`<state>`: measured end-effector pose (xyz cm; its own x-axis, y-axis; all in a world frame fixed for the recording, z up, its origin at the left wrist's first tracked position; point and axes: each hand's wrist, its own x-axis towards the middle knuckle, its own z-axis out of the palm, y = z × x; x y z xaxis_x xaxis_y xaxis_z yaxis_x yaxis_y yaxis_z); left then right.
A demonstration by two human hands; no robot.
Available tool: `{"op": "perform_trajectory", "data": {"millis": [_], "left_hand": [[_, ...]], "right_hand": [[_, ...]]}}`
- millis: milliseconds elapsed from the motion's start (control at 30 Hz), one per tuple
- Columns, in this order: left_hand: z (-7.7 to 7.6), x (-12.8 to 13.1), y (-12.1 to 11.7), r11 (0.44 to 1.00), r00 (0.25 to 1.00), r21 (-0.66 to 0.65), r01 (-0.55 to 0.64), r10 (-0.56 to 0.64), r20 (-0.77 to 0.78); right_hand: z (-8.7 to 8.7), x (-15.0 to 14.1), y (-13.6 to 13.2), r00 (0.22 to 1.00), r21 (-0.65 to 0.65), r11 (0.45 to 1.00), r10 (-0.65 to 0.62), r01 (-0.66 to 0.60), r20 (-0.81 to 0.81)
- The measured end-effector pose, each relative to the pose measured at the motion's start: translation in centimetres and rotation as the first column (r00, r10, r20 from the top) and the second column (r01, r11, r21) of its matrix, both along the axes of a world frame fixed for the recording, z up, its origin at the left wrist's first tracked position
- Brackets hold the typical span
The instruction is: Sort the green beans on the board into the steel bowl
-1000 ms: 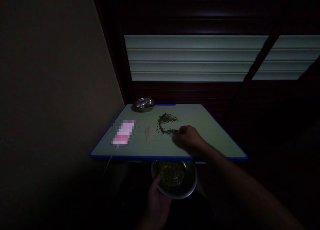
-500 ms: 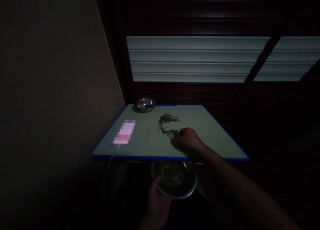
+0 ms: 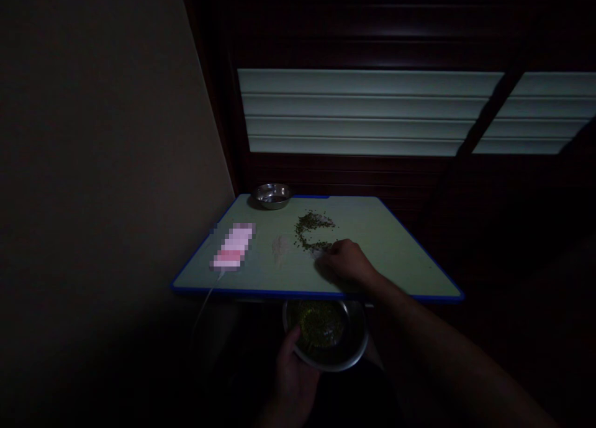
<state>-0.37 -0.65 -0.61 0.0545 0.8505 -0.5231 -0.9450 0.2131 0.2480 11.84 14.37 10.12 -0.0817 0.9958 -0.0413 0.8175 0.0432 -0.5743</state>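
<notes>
Gripping a round silver metal bowl (image 3: 355, 336) in our left hand (image 3: 294, 378) below the pale-green desk's (image 3: 405, 254) blue front edge (image 3: 251, 292), we curl our right hand (image 3: 351, 260), its fingers' hold impossible to tell, beside scattered green grains (image 3: 305, 226), with open surface rightward.

Open lane on the right, crowding on the left

I have bare tabletop (image 3: 405, 248) right of the scattered green grains (image 3: 305, 226), up to the blue edging, though the right hand (image 3: 343, 261) and its forearm bar the nearer part. On the left, a pixelated slab (image 3: 234, 246) stands in my way, its pale cable (image 3: 205, 304) trailing over the near edge. A small steel bowl (image 3: 274, 205) fills the far left corner, near the wall (image 3: 116, 136). Between slab and grains runs a gap with just a flat pale patch (image 3: 280, 248). Below the near edge, the left hand (image 3: 297, 375) and its grain-filled metal bowl (image 3: 354, 328) block the middle.
</notes>
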Motion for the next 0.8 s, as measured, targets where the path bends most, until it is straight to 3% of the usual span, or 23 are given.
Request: {"op": "perform_trajectory", "data": {"millis": [533, 800], "left_hand": [[0.5, -0.1, -0.1, 0.999, 0.999, -0.002, 0.032, -0.032, 0.004], [-0.4, -0.2, 0.0, 0.997, 0.998, 0.059, 0.047, -0.049, 0.035]], "right_hand": [[-0.1, -3.1, -0.1, 0.998, 0.006, 0.998, 0.056, -0.056, 0.020], [-0.7, -5.7, -0.3, 0.998, 0.007, 0.999, 0.049, -0.049, -0.030]]}}
